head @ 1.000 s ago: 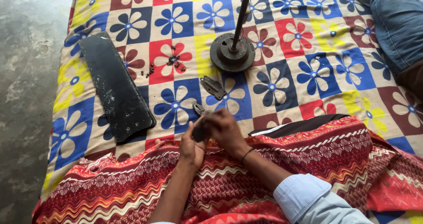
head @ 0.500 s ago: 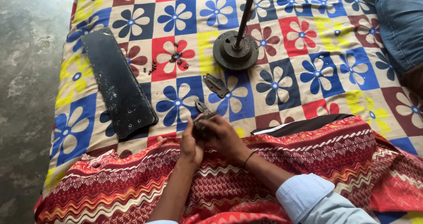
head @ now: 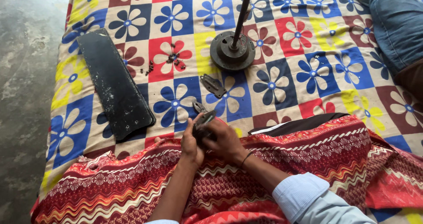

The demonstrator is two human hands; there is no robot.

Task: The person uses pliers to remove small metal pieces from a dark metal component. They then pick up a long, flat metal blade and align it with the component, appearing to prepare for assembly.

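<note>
My left hand [head: 190,144] and my right hand [head: 227,141] are pressed together low in the middle, both gripping a small dark metal bracket [head: 205,119] whose end sticks out above the fingers. They hover over the edge of a red patterned cloth [head: 308,158] covering my lap. A second metal bracket [head: 213,85] lies flat on the flowered sheet [head: 273,81] just beyond my hands. Further back stands a round dark fan motor [head: 232,52] with an upright rod.
A stack of long black fan blades [head: 115,83] lies to the left. Small screws [head: 172,61] are scattered between blades and motor. Another black blade [head: 299,123] pokes out from under the red cloth. A person's leg in jeans [head: 396,21] rests at the top right; concrete floor [head: 24,96] lies left.
My hands have stayed together on the bracket, turning it slightly. The view has drifted, so the sheet and its parts sit a little lower and further right in the frame.
</note>
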